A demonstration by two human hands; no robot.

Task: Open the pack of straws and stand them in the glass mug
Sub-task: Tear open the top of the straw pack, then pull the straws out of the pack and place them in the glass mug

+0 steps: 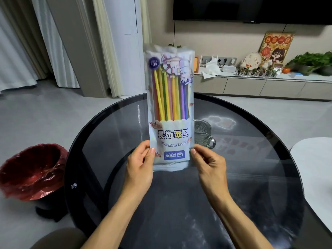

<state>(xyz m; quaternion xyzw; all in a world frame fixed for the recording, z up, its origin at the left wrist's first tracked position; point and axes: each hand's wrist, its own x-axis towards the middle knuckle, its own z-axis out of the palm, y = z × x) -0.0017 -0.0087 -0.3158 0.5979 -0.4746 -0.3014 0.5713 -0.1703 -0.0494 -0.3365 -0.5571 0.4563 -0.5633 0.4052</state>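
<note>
— how far along are you with the straws?

— barely started, i'd say. the pack of straws looks sealed to me, and i'm holding it upright and upside down over the counter, the print reading the wrong way round. my left hand pinches its lower left edge between thumb and fingers, my right hand pinches the lower right edge, so my hands are clamped on the pack, a pack's width apart. the coloured straws are all inside. nothing stands in the glass mug as far as i can see, though the pack hides part of it.

— so what's left?

— nearly all of it, i judge: tear or pull the pack open, draw the straws out, stand them in the mug.

— where's the mug?

— on the counter just behind the pack, to the right, handle towards me.

— and the room, biggest things first?

— pale grey floor, long curtains at the left, a dark screen on the far wall above a low cabinet. the counter is round, dark glass, glossy with reflections. a bin with a red liner sits on the floor to my left. on the cabinet: green plants, a picture, crumpled tissue, small ornaments.
</note>
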